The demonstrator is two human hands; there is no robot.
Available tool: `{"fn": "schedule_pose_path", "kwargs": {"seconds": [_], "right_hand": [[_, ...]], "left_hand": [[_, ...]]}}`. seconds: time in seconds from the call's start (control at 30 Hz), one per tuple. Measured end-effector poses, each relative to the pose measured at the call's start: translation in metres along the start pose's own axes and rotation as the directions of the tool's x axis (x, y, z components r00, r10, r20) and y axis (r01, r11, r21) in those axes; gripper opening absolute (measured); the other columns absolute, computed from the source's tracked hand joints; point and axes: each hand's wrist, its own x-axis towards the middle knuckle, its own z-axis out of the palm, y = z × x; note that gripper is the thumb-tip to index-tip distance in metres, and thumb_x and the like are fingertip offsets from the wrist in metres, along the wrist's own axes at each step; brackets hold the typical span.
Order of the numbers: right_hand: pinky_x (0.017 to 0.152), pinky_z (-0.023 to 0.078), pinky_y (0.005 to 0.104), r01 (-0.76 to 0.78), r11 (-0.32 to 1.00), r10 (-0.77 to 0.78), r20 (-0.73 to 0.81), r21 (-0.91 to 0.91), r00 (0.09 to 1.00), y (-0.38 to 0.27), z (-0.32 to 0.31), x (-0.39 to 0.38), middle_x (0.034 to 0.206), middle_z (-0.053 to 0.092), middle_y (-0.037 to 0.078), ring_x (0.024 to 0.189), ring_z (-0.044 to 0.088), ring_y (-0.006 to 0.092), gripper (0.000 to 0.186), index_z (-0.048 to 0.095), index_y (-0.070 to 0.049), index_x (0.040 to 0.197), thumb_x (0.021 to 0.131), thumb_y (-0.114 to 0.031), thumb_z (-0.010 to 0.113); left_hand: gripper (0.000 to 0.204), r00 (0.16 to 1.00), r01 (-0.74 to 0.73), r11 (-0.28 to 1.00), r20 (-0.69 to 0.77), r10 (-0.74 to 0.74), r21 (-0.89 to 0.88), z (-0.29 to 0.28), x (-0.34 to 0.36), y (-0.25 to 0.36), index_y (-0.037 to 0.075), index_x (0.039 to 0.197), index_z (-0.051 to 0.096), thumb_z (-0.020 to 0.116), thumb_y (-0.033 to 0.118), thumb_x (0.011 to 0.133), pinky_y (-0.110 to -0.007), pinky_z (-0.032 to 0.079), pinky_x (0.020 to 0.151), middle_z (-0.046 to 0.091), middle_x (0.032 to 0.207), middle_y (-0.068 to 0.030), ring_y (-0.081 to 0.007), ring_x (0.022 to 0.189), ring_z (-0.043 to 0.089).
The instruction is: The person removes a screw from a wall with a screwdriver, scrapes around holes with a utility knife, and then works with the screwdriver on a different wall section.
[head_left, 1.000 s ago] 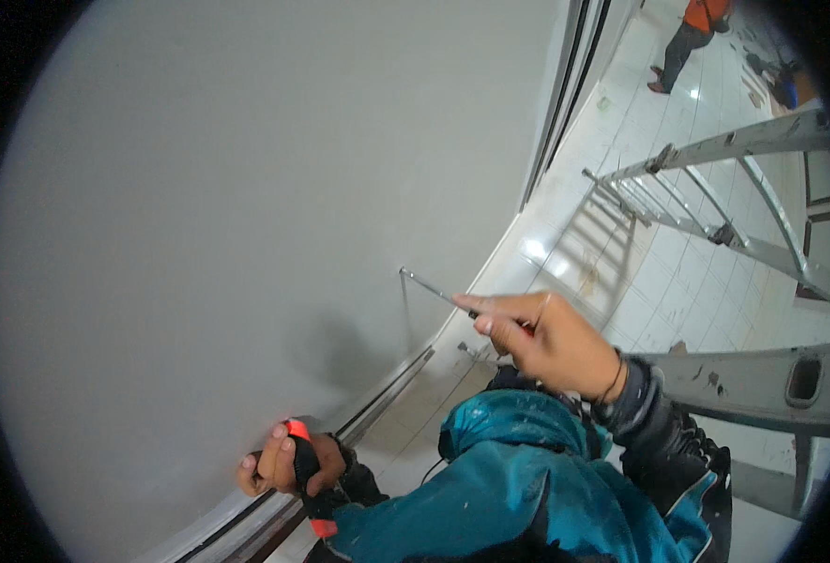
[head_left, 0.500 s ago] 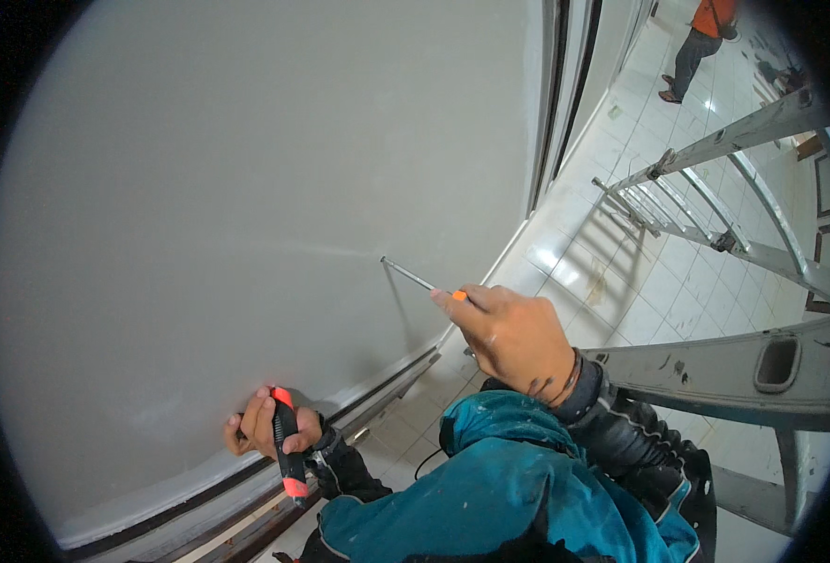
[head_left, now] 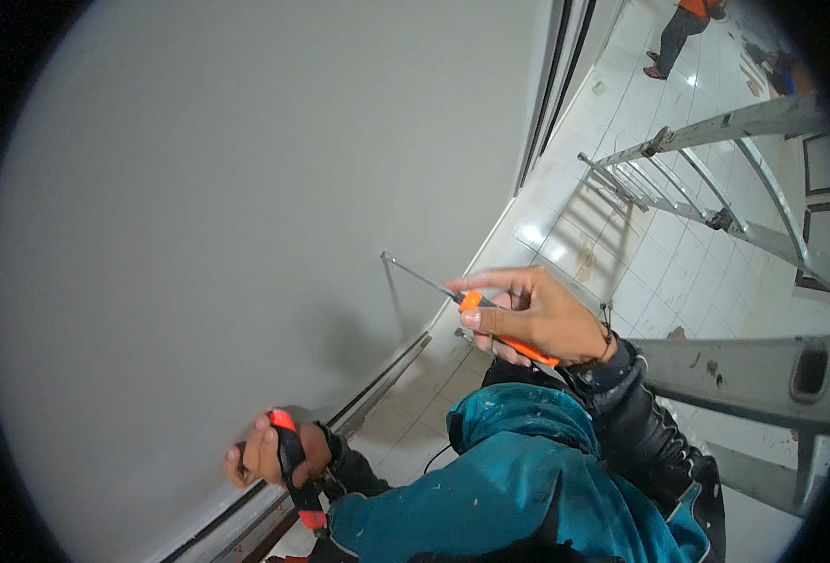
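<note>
My right hand (head_left: 557, 314) holds a screwdriver (head_left: 472, 300) with an orange and black handle, its fingers loosely around the handle and the index finger stretched along it. The long thin shaft slants up and left, and its tip meets the pale grey wall (head_left: 274, 188) at a small spot too small to make out. Lower left, close to the wall, my left hand (head_left: 263, 454) is closed around a black-and-red hand tool (head_left: 291, 457). That tool's exact kind is not clear.
An aluminium ladder (head_left: 687, 150) stands at the right over white floor tiles (head_left: 565, 220). A thick grey rail with an oval slot (head_left: 715, 371) crosses beside my right arm. Dark framed tracks (head_left: 377, 389) edge the wall. Another person (head_left: 679, 38) is far off at upper right.
My right hand has turned and shifted its grip back along the screwdriver, uncovering the orange handle. The tip stays at the same spot on the wall. My left hand still holds its tool.
</note>
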Motion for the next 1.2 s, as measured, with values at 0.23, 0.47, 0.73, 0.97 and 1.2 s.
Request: {"fn": "schedule_pose_path", "kwargs": {"seconds": [0.23,0.47,0.73,0.97,1.2], "right_hand": [[0.083,0.046,0.0289,0.408,0.769,-0.457,0.022,-0.493,0.889,-0.001,0.014,-0.016,0.100,0.061,0.013,0.089,0.058,0.0161,0.063,0.050,-0.004,0.132,0.069,-0.004,0.060],[0.088,0.045,0.0285,0.533,0.707,-0.572,0.067,-0.466,0.818,0.013,0.009,-0.023,0.112,0.058,0.013,0.094,0.058,0.0158,0.071,0.047,-0.007,0.138,0.068,0.001,0.057],[0.077,0.051,0.0262,0.343,0.914,-0.397,-0.297,-0.219,0.869,0.028,0.020,-0.036,0.097,0.067,0.011,0.083,0.064,0.0114,0.052,0.059,-0.002,0.125,0.074,-0.004,0.070],[0.068,0.052,0.0302,0.181,0.771,-0.410,-0.258,-0.611,0.875,0.012,0.032,-0.030,0.086,0.067,0.019,0.072,0.067,0.0246,0.038,0.062,-0.002,0.116,0.080,-0.012,0.068],[0.066,0.053,0.0327,0.417,0.366,-0.704,0.045,-0.832,0.708,0.026,0.029,-0.036,0.104,0.059,0.016,0.070,0.064,0.0267,0.060,0.053,-0.010,0.133,0.075,-0.005,0.064]], "left_hand": [[0.059,0.993,0.008,0.993,-0.116,-0.022,-0.121,0.008,0.003,-0.008,0.008,0.076,0.065,0.025,0.046,0.100,-0.038,0.036,0.094,0.062,0.062,-0.0059,-0.0185,0.078,0.055],[0.052,0.995,-0.022,0.998,-0.094,0.017,-0.051,0.005,0.006,-0.005,0.011,0.075,0.059,0.022,0.038,0.101,-0.037,0.037,0.087,0.059,0.056,-0.0047,-0.0147,0.058,0.053],[0.054,1.000,-0.006,1.000,0.022,0.006,0.010,-0.008,0.003,-0.001,0.012,0.082,0.057,0.015,0.041,0.102,-0.040,0.036,0.090,0.060,0.061,-0.0022,-0.0143,0.063,0.056],[0.057,0.999,0.041,0.999,0.007,-0.041,0.025,-0.010,0.000,0.001,0.011,0.082,0.058,0.015,0.042,0.102,-0.042,0.036,0.092,0.062,0.062,-0.0033,-0.0159,0.066,0.058],[0.057,1.000,0.008,1.000,-0.011,-0.009,-0.015,-0.006,-0.001,-0.004,0.011,0.081,0.058,0.016,0.043,0.102,-0.041,0.037,0.092,0.061,0.062,-0.0038,-0.0162,0.067,0.057]]}}
